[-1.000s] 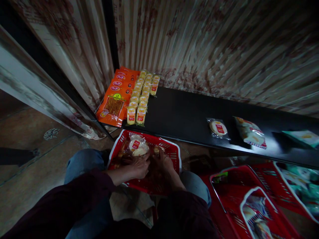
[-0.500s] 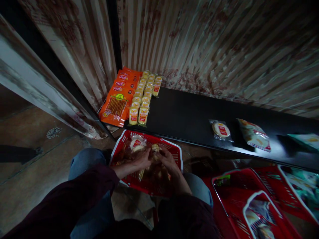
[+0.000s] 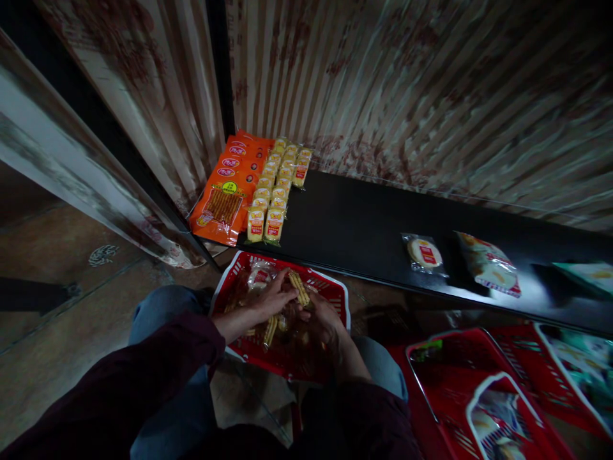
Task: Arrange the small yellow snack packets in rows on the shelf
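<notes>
Between my two hands, over a red basket with a white rim, is a small yellow stick-shaped snack pack. My left hand has its fingers on the pack's left side. My right hand holds it from the right, fingers curled. In the basket lie a round white snack pack and another yellow stick pack; the other contents are dim. Above, on a black shelf, rows of small yellow packs stand beside orange bags.
A round packaged snack, a white and red bag and a green-white pack lie on the shelf's right part. More red baskets with packs stand below right. A patterned curtain hangs behind; a dark post rises at the shelf's corner.
The yellow pack between my hands has been turned, and its long striped side now shows. My left hand has shifted slightly up, with its fingers nearer the pack's top.
</notes>
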`<state>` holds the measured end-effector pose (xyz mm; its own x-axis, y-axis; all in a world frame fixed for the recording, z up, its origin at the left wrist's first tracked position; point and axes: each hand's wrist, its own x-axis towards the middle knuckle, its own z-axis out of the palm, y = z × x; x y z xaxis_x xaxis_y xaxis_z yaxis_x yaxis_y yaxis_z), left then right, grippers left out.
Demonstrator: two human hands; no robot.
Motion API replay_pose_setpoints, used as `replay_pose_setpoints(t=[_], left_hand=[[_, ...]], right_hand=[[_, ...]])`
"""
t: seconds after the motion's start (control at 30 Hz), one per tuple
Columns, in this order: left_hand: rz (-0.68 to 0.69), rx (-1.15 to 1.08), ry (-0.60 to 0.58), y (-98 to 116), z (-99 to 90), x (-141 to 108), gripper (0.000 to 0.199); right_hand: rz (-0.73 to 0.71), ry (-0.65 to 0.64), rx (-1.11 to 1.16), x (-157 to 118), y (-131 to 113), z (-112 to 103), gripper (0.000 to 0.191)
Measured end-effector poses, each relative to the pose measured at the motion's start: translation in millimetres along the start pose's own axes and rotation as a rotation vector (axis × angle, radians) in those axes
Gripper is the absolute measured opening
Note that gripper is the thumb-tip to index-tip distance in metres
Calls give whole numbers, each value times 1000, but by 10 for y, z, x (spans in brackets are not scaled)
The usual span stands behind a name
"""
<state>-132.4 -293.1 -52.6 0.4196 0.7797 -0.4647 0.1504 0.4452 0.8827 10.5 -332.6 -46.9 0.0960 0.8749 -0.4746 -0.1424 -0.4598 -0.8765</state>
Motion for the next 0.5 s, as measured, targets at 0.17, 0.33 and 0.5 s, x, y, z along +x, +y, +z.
replay_pose_setpoints(t=[0.17,0.33,0.5], left_hand=[[-1,-12,9,53,-25,20,47],[-18,-130,1,-9,-43,123,26],[-45,-130,5,-17,-48,145,19]], right_hand=[[176,-111,276,-7,-34,2,22],[306,-147,348,-1,-12,26,20],[267,-105,338,26,30,52,26]])
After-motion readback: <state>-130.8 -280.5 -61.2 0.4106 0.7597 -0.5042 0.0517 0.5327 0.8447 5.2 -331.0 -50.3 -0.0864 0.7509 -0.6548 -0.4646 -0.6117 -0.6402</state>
